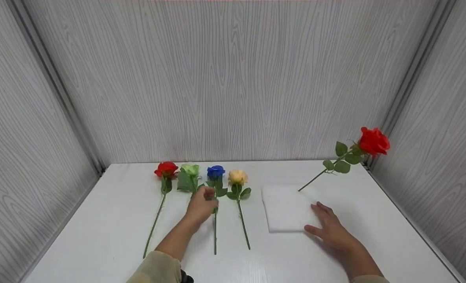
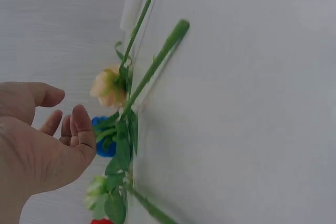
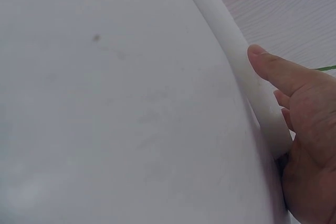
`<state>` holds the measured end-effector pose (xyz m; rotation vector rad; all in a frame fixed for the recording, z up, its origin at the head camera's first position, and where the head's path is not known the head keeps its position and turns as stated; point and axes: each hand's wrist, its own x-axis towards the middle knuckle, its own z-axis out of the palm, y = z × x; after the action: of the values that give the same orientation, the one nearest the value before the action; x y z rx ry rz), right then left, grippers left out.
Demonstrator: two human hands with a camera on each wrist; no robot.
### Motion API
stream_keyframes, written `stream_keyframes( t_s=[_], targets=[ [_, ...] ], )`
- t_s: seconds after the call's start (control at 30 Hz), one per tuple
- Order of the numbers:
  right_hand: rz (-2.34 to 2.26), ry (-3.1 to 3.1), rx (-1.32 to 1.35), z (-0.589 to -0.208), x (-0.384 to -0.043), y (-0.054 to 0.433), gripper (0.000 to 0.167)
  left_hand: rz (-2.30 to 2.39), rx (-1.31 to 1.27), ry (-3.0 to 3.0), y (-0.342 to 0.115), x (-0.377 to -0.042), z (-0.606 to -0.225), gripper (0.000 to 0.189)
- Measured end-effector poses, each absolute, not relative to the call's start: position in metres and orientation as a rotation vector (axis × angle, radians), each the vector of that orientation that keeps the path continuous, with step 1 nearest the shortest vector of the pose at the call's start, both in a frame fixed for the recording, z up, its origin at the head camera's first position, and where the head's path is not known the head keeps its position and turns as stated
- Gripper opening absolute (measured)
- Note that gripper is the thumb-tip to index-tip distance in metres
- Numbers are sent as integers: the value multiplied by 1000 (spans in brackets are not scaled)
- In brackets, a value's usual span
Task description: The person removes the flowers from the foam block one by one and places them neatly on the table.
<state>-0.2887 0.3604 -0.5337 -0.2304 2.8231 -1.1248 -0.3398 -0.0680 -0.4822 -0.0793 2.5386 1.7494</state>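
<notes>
My left hand point(image 1: 202, 204) hovers between a pale green rose point(image 1: 190, 169) and a blue rose point(image 1: 216, 172); its fingers are loosely bent with nothing between them. In the left wrist view, thumb and fingers stand apart beside the blue rose's leaves point(image 2: 122, 145). My right hand point(image 1: 333, 230) rests spread at the near right corner of a white foam block point(image 1: 288, 212). Its thumb touches the block's side in the right wrist view, with the other fingers partly hidden behind. A red rose point(image 1: 374, 141) stands stuck in the block, leaning right.
Left of the green rose lies another red rose point(image 1: 166, 169), its stem pointing toward me. A peach-yellow rose point(image 1: 238, 177) lies between the blue one and the block. Wood-grain panels point(image 1: 233, 78) enclose the white table point(image 1: 99, 228) at the back and sides.
</notes>
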Motion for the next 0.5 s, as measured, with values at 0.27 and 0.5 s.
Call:
stream_keyframes(
  t_s=[0.27,0.5],
  targets=[
    [-1101,2819,-194,-535,-291,361,95,1842,135,2485,-16,-339,-485,33],
    [-1063,2829,-199,-535,-292,360,96,1868,172,2436,14,-335,-493,35]
  ],
)
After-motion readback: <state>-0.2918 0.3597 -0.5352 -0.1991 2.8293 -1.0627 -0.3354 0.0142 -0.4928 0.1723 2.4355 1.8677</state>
